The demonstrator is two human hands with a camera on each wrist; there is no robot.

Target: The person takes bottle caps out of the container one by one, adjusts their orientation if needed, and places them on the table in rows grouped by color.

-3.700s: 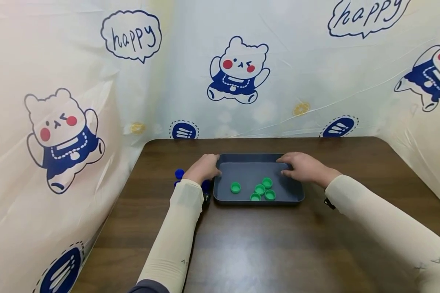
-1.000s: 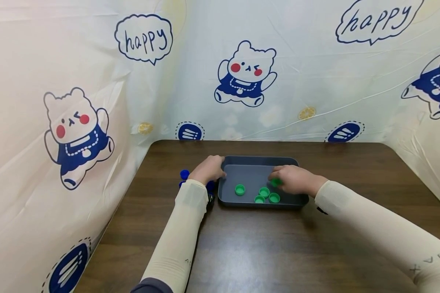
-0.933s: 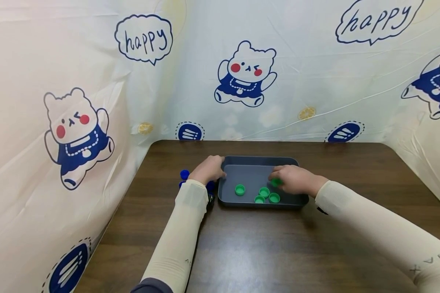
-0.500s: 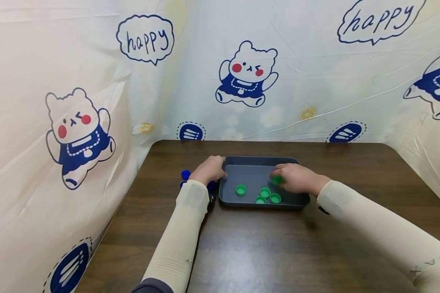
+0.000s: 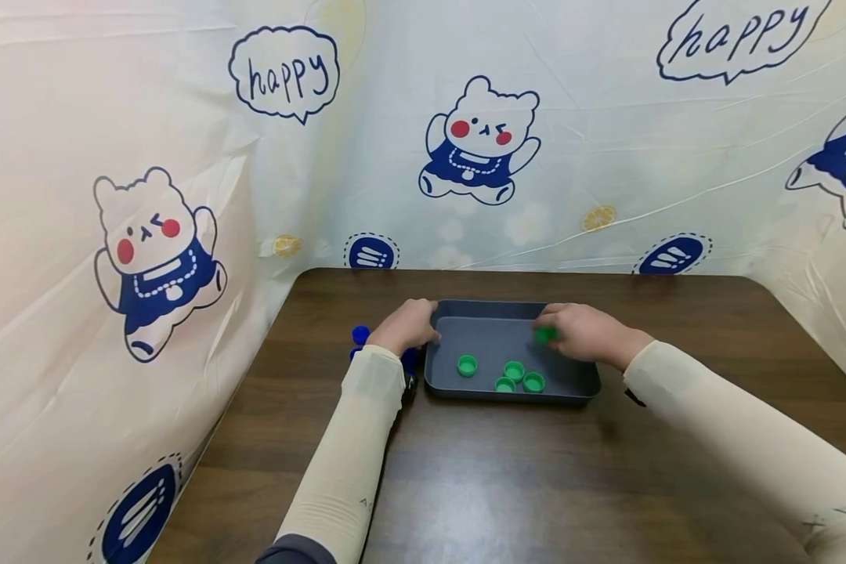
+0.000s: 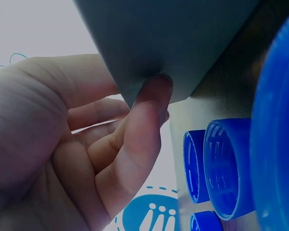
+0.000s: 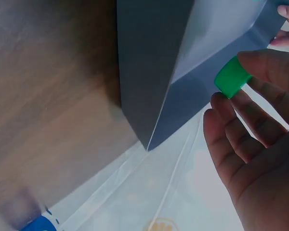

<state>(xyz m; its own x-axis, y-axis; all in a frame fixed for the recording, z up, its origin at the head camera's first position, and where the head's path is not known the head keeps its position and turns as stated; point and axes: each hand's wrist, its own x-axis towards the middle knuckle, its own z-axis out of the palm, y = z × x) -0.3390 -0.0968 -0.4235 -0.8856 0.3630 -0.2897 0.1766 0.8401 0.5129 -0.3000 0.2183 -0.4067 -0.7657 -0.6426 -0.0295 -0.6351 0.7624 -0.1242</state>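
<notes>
My left hand point(image 5: 405, 327) grips the left rim of a dark grey tray point(image 5: 482, 333). In the left wrist view its thumb and fingers pinch the tray wall point(image 6: 178, 43). Above the tray's right part, my right hand point(image 5: 587, 332) pinches a green bottle cap point(image 7: 232, 78) between thumb and fingertips. The other green caps point(image 5: 514, 371) lie inside the tray: three bunched near the front side, and a single cap point(image 5: 467, 366) further left. Those in the tray show their hollow side up.
Several blue caps point(image 5: 360, 335) sit on the brown wooden table point(image 5: 507, 486) left of the tray, partly hidden by the left hand and sleeve. Up close in the left wrist view, blue caps point(image 6: 229, 168) stand near the tray. A patterned curtain point(image 5: 571, 141) hangs behind the table.
Since the earliest frame, the right hand has left the tray's right end and taken one green cap from the group. It has just shifted slightly up and right with it. The left hand keeps its grip.
</notes>
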